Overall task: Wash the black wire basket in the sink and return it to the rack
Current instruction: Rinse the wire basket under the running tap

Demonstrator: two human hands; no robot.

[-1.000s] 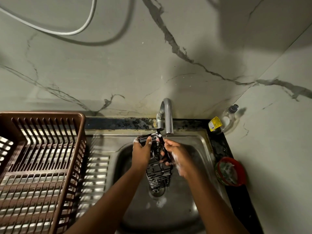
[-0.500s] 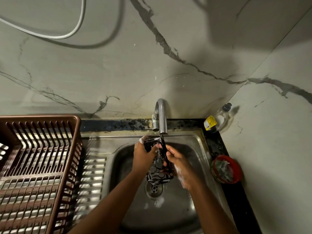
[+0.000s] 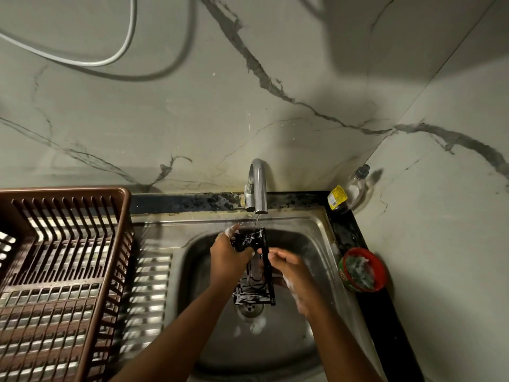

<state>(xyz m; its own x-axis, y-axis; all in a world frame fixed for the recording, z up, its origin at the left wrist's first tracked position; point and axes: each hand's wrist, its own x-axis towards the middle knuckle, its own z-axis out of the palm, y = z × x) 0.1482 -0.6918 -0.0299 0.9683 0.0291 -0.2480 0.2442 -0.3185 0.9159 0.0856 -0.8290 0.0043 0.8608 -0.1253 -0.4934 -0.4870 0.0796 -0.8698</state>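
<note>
Steel sink sits below marble wall, beside brown rack.

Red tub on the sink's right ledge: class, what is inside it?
The red tub holds a greenish scrubber streaked with white suds. Whatever lies under the scrubber is covered, so the tub's bottom cannot be seen.

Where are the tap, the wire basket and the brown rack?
tap (image 3: 260,186): head view, on the curved spout.
wire basket (image 3: 268,271): head view, on its black side bar.
brown rack (image 3: 125,216): head view, on its right rim.
</note>
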